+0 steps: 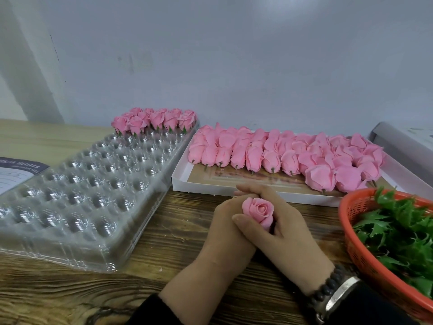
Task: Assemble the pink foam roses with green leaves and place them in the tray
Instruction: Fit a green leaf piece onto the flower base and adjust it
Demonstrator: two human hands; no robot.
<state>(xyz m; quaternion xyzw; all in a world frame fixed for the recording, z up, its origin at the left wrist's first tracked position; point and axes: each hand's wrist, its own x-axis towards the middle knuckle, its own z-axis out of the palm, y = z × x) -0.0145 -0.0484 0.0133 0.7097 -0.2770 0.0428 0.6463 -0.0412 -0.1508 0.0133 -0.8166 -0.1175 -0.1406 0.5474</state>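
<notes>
**Foam rose risk: crushed petals, lost leaf**

Plastic tray (77, 184), left of frame, mostly unfilled; right hand (278, 228) and left hand (225, 221) both curl round one pink rose (259, 213), centre; over-squeezing could dent petals; leaf unseen, may slip.

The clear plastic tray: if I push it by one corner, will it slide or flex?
The clear tray looks thin, so it probably flexes. Mostly empty, it is likely light and may slide on the table. The roses at its far end might wobble.

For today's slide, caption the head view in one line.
Both hands hold a pink foam rose between the clear plastic tray and orange basket.
</notes>
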